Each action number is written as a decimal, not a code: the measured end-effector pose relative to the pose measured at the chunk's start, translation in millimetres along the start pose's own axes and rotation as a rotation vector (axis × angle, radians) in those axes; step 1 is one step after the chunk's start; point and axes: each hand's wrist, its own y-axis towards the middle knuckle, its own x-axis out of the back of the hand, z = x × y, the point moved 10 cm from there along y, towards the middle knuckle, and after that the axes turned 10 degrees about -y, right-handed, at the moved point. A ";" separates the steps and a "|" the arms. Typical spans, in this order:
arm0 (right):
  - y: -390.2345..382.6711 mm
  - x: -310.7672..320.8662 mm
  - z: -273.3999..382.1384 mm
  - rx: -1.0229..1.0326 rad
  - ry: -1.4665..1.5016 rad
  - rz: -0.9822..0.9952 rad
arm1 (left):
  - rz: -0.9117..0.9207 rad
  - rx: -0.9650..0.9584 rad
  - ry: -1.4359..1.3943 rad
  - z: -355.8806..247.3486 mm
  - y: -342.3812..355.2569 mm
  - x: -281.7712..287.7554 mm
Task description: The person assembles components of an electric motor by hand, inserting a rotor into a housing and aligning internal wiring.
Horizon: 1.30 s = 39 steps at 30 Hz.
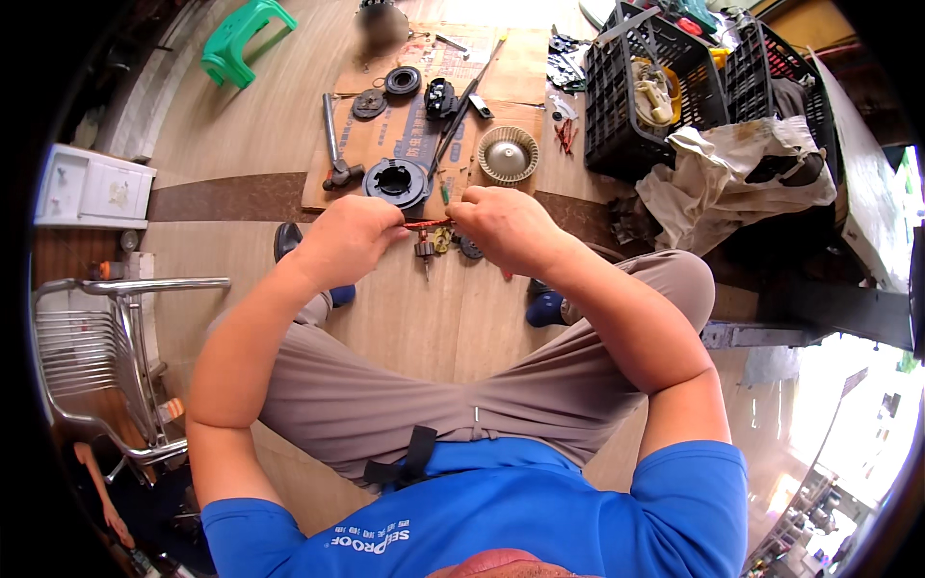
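Observation:
Between my two hands a short length of reddish wire (422, 224) is stretched level; whether it is one strand or several I cannot tell. My left hand (355, 236) pinches its left end, with the fingers curled. The right end is in the closed fingers of my right hand (503, 223). Just below the wire is a small motor rotor (425, 250) with a thin shaft. Beside it lie a yellowish part (441, 240) and a dark round part (470, 249), partly hidden by my right hand. Beyond my hands sits a black ring-shaped housing (396, 183).
Flattened cardboard (385, 144) carries a hammer (330, 135), a finned fan wheel (508, 155), and several dark round parts. Black crates (617, 130) and a pale cloth (732, 159) stand at right. A green stool (231, 58) is far left, a metal chair (96, 356) nearer.

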 end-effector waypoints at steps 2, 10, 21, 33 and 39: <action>-0.7 -7.0 -3.2 -0.045 0.002 -0.011 | -0.004 -0.030 0.043 -4.0 2.8 -6.1; 1.8 -62.8 -47.9 -0.208 0.077 0.107 | 0.018 0.120 0.252 -5.8 5.2 12.4; -92.3 -153.7 -367.2 -1.118 0.163 0.135 | 0.043 0.091 0.010 -12.3 4.6 -0.9; -68.4 -247.5 -475.2 -1.314 -0.048 -0.013 | 0.322 0.475 0.053 89.1 2.0 -27.5; -67.5 -259.4 -509.3 -1.505 0.006 -0.057 | 0.351 0.488 0.024 100.5 19.3 -40.3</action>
